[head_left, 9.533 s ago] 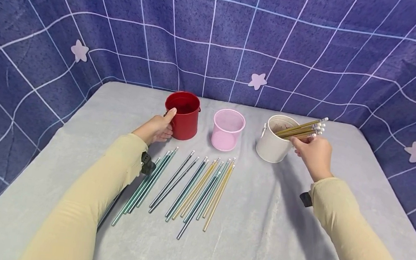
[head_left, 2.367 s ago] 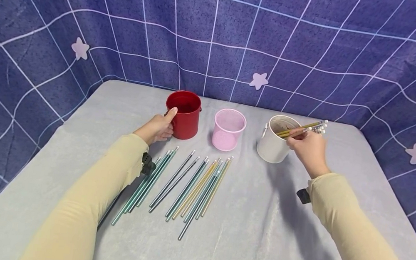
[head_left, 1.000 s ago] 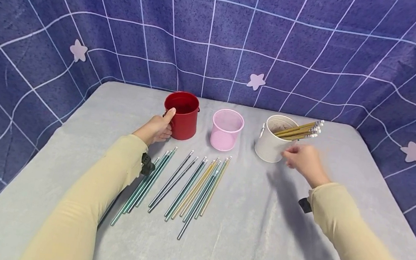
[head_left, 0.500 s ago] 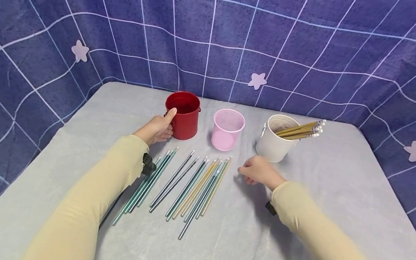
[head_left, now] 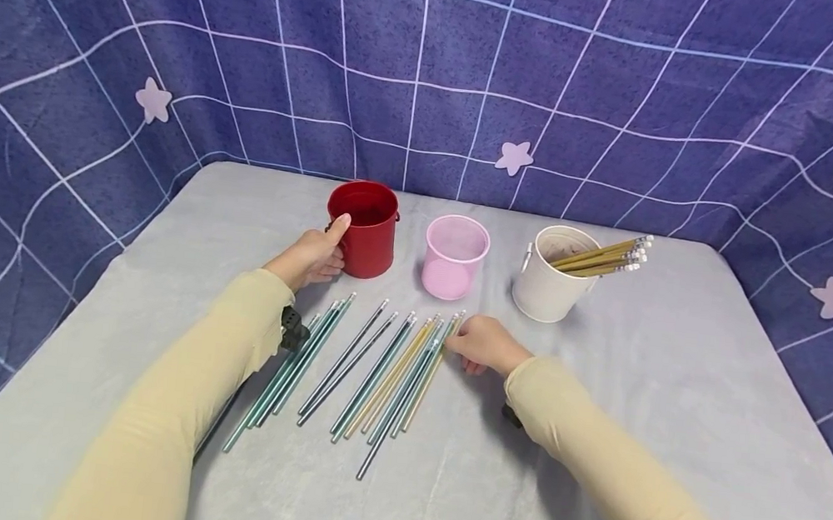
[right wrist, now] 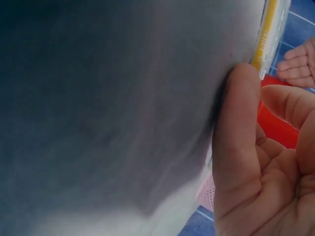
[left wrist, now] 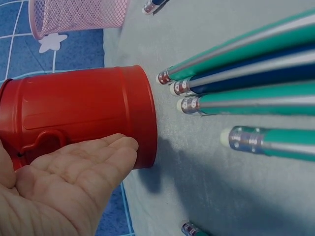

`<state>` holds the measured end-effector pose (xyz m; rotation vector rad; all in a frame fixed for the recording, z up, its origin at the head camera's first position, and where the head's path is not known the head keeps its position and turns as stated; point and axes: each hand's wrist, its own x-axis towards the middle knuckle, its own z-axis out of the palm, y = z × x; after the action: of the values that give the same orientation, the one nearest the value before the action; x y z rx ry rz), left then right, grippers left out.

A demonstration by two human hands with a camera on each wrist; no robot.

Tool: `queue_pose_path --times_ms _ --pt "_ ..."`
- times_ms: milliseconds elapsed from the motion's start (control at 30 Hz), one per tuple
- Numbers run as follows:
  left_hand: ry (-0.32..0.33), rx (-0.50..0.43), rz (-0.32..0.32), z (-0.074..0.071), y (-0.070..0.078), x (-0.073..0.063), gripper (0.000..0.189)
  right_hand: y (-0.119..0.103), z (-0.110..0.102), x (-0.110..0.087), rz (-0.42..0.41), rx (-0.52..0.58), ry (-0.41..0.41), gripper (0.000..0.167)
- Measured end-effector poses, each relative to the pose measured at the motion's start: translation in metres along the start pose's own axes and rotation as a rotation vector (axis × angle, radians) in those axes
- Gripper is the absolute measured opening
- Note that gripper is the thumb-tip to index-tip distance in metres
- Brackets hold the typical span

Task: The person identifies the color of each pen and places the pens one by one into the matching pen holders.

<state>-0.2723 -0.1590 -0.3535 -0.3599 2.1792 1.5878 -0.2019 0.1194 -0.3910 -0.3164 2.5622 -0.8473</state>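
My left hand (head_left: 315, 257) rests against the side of a red bucket (head_left: 373, 243), its fingers fairly straight along the wall in the left wrist view. My right hand (head_left: 485, 344) is at the right end of a row of pencils. There, a finger reaches the eraser end of a gold pencil (right wrist: 266, 39), and the thumb stands apart from that finger in the right wrist view. Gold, green and dark blue pencils (head_left: 393, 379) lie on the table, erasers pointing away. A white bucket (head_left: 545, 293) holds several gold pencils (head_left: 601, 259) leaning right.
A pink mesh cup (head_left: 451, 276) stands between the two buckets. Green and dark pencils (head_left: 292, 378) lie beside the left forearm, partly hidden by it. Behind the grey-covered table (head_left: 498, 502) hangs a blue grid curtain (head_left: 436, 61) with star shapes.
Gold pencils at the row's right end have become fewer. My right hand left the white bucket, where it had held pencils, and moved left to the row. My left hand stayed at the red bucket.
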Motion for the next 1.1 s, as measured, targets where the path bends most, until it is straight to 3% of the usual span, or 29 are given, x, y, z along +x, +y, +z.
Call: queue_pose_path --times_ms 167,333,467,500,567,700,733,867,1100 --pt "0.001 -0.001 -0.004 -0.002 0.0 -0.003 0.088 -0.005 0.002 0.002 0.013 -0.037 -0.018 0.031" --pt "0.008 0.007 -0.005 -0.001 0.001 -0.006 0.088 -0.009 -0.001 0.008 0.008 -0.075 -0.112 0.032" --pt "0.009 0.024 0.001 -0.004 -0.002 0.001 0.091 -0.009 -0.006 0.014 0.052 -0.011 -0.211 0.027" --pt "-0.005 0.022 0.021 -0.01 -0.009 0.014 0.094 -0.009 -0.007 0.014 0.061 0.004 -0.228 0.025" --pt "-0.004 0.028 0.018 -0.012 -0.011 0.018 0.097 -0.009 -0.008 0.015 0.075 0.03 -0.246 0.023" --pt "0.0 0.015 0.002 -0.009 -0.009 0.015 0.093 -0.012 -0.006 0.012 0.053 -0.028 -0.22 0.023" --pt "0.016 0.013 -0.019 -0.004 -0.003 0.003 0.09 -0.013 -0.005 0.011 0.046 -0.052 -0.211 0.025" --pt "0.023 -0.014 -0.009 0.0 0.0 -0.002 0.088 -0.016 -0.005 0.009 0.014 -0.133 -0.197 0.03" --pt "0.027 -0.023 -0.004 0.0 0.001 -0.003 0.087 -0.018 -0.006 0.01 0.044 -0.108 -0.192 0.027"
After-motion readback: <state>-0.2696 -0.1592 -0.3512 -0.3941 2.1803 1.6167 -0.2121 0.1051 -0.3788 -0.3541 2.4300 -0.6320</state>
